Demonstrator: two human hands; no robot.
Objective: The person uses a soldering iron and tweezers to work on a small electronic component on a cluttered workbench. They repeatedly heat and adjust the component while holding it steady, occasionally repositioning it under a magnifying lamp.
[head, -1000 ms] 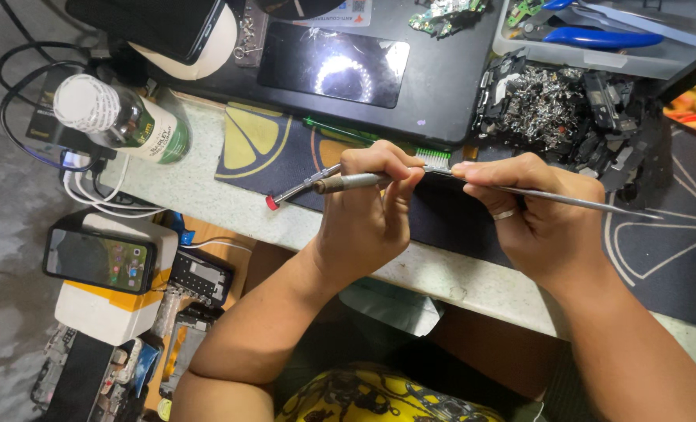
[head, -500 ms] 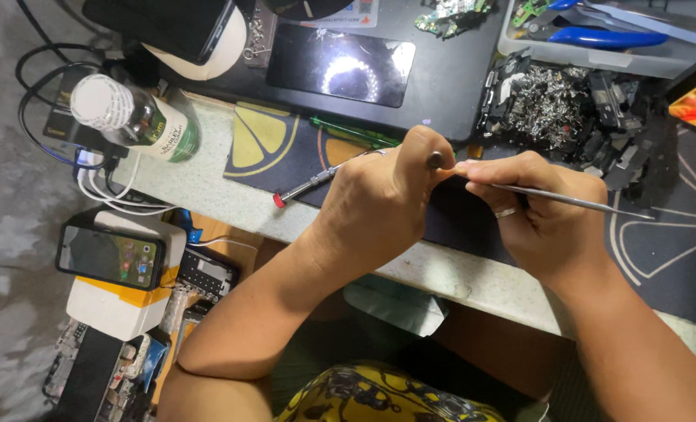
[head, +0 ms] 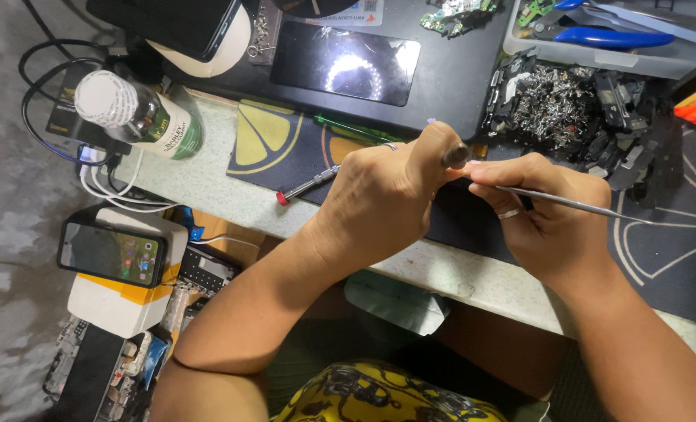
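Two hands meet in the middle of the desk (head: pixel 207 184). The left hand (head: pixel 383 199) is curled in a loose fist, and it holds a thin screwdriver (head: pixel 309 186). The screwdriver's red tip pokes out to the left, over the edge of a dark mat (head: pixel 285 144) with a yellow lemon picture on it. The left thumb sticks up, and its tip is dark. What sits under this fist is hidden.

The right hand (head: pixel 547 215) is closed on a long thin metal pick (head: pixel 575 203). The pick runs out to the right, over the dark mat. The fingers pinch it near the left thumb, and the two hands touch there. A ring sits on one right finger.

Behind the hands lies a dark phone (head: pixel 346 62) with a bright ring of light shining on its glass. To its right is a heap of small metal scraps (head: pixel 555 98). Blue pliers (head: pixel 606 35) lie in a grey tray (head: pixel 520 47) at the top right.

At the left, a bottle (head: pixel 141 116) with a white cap lies on its side on the desk. Wires (head: pixel 105 184) curl just below it. Lower down, off the desk, another phone (head: pixel 112 253) with a lit screen rests on a white and yellow box (head: pixel 117 301).
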